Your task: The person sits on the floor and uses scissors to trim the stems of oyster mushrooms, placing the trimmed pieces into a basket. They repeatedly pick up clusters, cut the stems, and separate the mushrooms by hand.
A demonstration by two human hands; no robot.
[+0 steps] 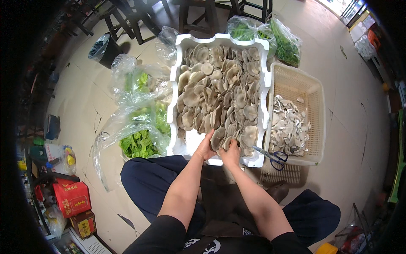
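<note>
A white foam box [267, 95] in front of me is packed with grey-brown oyster mushrooms [219, 85]. At its near edge, my left hand [206, 148] grips the side of an oyster mushroom cluster [218, 138]. My right hand [231, 154] has its fingers on the same cluster from the right. Both hands partly hide its underside. Scissors [273, 157] with dark blue handles lie across the box's near right corner, blades pointing left. To the right, a cream plastic basket [314, 95] holds a heap of torn mushroom pieces [288, 127].
Left of the box are clear plastic bags with leafy greens [139, 143]. Bagged green vegetables [285, 43] lie beyond its far right corner. Dark wooden stools [196, 19] and a lined black bin [106, 50] stand farther back. A red bag [73, 198] sits at far left.
</note>
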